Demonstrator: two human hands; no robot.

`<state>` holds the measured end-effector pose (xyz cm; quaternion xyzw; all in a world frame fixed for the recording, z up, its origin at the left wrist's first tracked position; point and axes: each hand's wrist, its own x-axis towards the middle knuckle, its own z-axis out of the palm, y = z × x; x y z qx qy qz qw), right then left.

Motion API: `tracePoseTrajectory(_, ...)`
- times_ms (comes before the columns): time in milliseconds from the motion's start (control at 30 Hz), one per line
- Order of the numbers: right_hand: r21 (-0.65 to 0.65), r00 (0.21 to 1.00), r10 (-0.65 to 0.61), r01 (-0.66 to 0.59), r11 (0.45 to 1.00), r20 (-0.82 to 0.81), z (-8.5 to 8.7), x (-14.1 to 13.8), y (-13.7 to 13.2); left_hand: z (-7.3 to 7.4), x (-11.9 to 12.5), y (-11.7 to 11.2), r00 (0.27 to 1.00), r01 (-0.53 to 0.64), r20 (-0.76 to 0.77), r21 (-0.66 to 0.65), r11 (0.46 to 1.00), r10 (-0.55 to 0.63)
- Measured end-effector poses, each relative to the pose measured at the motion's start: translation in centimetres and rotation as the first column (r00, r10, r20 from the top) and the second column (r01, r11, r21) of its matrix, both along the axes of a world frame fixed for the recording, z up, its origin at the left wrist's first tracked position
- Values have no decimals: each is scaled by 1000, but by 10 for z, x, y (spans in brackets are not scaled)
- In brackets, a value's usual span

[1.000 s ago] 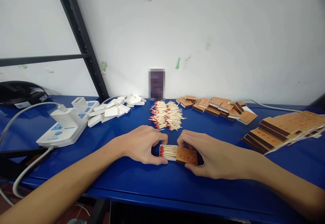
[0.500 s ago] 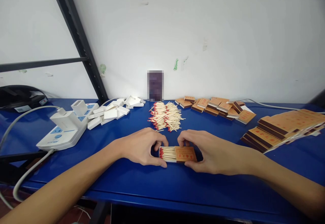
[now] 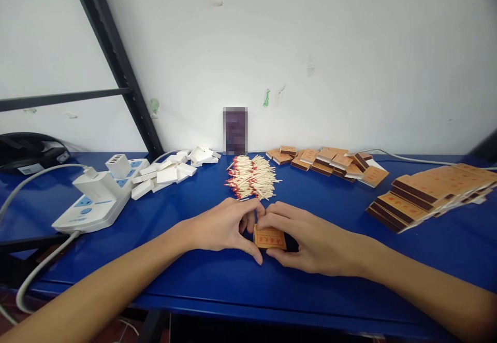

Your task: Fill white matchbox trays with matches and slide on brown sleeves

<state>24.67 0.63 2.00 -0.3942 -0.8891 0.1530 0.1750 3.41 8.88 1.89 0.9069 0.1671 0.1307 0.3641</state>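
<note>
A closed matchbox [image 3: 271, 238], tan with red print on its sleeve, lies on the blue table in front of me. My right hand [image 3: 297, 234] grips it, thumb at the near side and fingers over the far side. At the box's left end is my left hand [image 3: 229, 231], its fingers curled against that end and its thumb by the near left corner. The sleeve hides the matches inside. Just beyond my hands lies a pile of loose red-tipped matches [image 3: 254, 177].
White inner trays [image 3: 166, 175] are heaped at the back left, beside a power strip [image 3: 87, 216] with cables. Empty-looking sleeves or boxes [image 3: 330, 160] lie at the back right. Stacked matchboxes [image 3: 427, 190] stand farther right. A black shelf post [image 3: 112, 58] rises at the left.
The tray of matches, partly out of its sleeve before, is now inside it. My right hand has moved left with the sleeve, and my hands now nearly meet.
</note>
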Motion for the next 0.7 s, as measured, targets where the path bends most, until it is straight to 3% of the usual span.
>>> tracePoseTrajectory(233,94,996,26,-34,995,84,0,-6,-2,-2,-1,3,1000,20,-14,22,1000,-20)
tracePoseTrajectory(300,219,982,-19,-23,976,188,3,-6,-5,1,-4,5,999,20,-48,106,994,-15)
tracePoseTrajectory(400,440,950,-186,60,896,250,13,13,-17,12,-14,14,990,-44,-113,321,946,85)
tracePoseTrajectory(467,543,924,-346,209,813,163,22,42,-30,22,-24,28,974,-126,-104,495,860,203)
tracePoseTrajectory(533,622,851,-519,361,695,86,29,78,-44,32,-37,46,943,-229,-51,619,751,330)
tracePoseTrajectory(600,713,742,-670,461,528,17,32,110,-58,37,-52,68,870,-344,-2,713,611,493)
tracePoseTrajectory(633,738,704,-710,475,480,9,32,122,-63,38,-59,78,833,-378,17,747,547,552)
tracePoseTrajectory(700,737,664,-746,479,477,52,26,136,-69,35,-72,96,782,-394,41,806,442,621)
